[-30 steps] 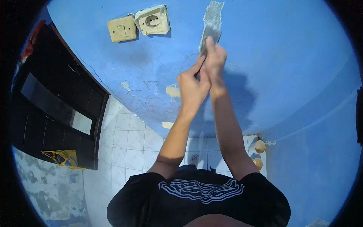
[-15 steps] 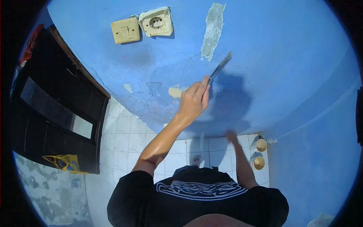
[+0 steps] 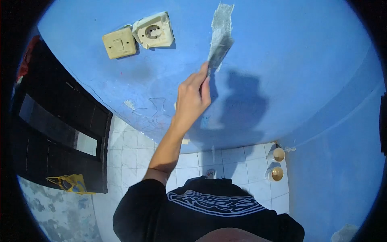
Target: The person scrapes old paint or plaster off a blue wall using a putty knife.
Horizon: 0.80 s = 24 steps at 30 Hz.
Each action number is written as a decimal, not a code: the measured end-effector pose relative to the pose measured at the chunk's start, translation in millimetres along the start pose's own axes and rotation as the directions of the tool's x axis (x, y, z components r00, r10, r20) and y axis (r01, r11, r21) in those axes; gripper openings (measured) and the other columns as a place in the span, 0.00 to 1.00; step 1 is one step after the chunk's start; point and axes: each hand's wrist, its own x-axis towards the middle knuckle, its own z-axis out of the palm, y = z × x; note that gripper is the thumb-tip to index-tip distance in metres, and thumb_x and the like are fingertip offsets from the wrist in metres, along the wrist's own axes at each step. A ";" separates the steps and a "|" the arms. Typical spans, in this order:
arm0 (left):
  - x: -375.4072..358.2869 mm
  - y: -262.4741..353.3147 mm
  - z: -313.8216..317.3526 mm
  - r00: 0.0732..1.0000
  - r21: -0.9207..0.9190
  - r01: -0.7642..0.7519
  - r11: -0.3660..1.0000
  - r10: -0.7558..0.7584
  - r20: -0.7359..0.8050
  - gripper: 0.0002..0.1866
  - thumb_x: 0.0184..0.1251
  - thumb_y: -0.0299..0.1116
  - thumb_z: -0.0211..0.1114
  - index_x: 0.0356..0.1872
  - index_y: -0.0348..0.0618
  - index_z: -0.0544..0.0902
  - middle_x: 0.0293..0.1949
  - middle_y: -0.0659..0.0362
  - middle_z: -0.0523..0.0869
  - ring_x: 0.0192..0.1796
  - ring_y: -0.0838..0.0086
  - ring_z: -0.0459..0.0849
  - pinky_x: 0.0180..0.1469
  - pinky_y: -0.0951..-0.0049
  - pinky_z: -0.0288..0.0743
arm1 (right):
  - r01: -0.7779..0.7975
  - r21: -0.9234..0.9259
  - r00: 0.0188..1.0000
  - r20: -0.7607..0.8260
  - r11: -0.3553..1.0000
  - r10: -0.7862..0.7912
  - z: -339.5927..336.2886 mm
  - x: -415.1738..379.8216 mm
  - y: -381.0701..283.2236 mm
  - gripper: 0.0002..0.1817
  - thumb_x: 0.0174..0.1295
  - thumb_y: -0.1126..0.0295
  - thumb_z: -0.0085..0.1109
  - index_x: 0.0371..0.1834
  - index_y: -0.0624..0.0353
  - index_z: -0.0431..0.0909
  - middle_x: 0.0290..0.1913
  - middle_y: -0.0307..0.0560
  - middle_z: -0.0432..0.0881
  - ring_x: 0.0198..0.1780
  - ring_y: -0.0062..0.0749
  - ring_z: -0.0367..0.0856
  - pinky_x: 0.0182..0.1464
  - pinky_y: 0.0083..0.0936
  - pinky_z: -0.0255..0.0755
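Observation:
My left hand (image 3: 191, 97) is raised in front of the blue wall (image 3: 290, 52), its fingers closed on a putty knife (image 3: 220, 51). The knife's blade lies over the lower part of a long grey scraped patch (image 3: 222, 19), whose rough pale edges stand out from the paint. Most of the handle is hidden inside my fingers. My right hand is out of view; on that side only the black sleeve (image 3: 288, 228) shows.
A light switch (image 3: 119, 43) and a loose-looking socket (image 3: 155, 31) are on the wall, upper left. Two small tubs (image 3: 276, 174) stand on the white tiled floor (image 3: 234, 163) at the right corner. Dark doors (image 3: 56, 109) and a yellow bag (image 3: 71, 184) are at left.
My left hand has moved up and left, bringing the putty knife from beside the grey patch onto its lower part. My right hand has dropped out of view. The camera view has shifted slightly.

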 end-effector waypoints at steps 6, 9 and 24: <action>-6.0 1.6 -18.4 0.975 0.017 0.111 0.994 -0.112 0.194 0.23 0.69 0.22 0.56 0.65 0.35 0.76 0.30 0.42 0.83 0.31 0.52 0.85 0.38 0.59 0.77 | 0.439 0.014 0.364 -0.917 0.898 -0.163 -268.4 -52.7 -134.6 0.21 0.70 0.60 0.55 0.58 0.66 0.78 0.58 0.65 0.80 0.61 0.61 0.76 0.65 0.48 0.70; -23.3 -8.9 -22.5 0.902 -0.202 0.384 0.901 -0.319 0.292 0.18 0.78 0.26 0.53 0.65 0.37 0.75 0.23 0.62 0.77 0.24 0.80 0.75 0.26 0.76 0.71 | 0.532 -0.153 -0.006 -0.984 0.833 -0.177 -384.2 -153.3 -218.9 0.19 0.68 0.66 0.61 0.59 0.64 0.77 0.59 0.61 0.80 0.62 0.59 0.76 0.66 0.45 0.68; 0.1 13.4 -3.2 0.925 0.160 0.259 0.952 -0.293 0.243 0.10 0.78 0.30 0.49 0.48 0.34 0.75 0.26 0.36 0.82 0.32 0.37 0.83 0.33 0.47 0.73 | 0.252 -0.749 -0.634 -0.606 0.613 -0.481 -509.6 -286.2 -335.4 0.25 0.64 0.73 0.59 0.66 0.57 0.73 0.71 0.53 0.71 0.74 0.48 0.67 0.74 0.44 0.64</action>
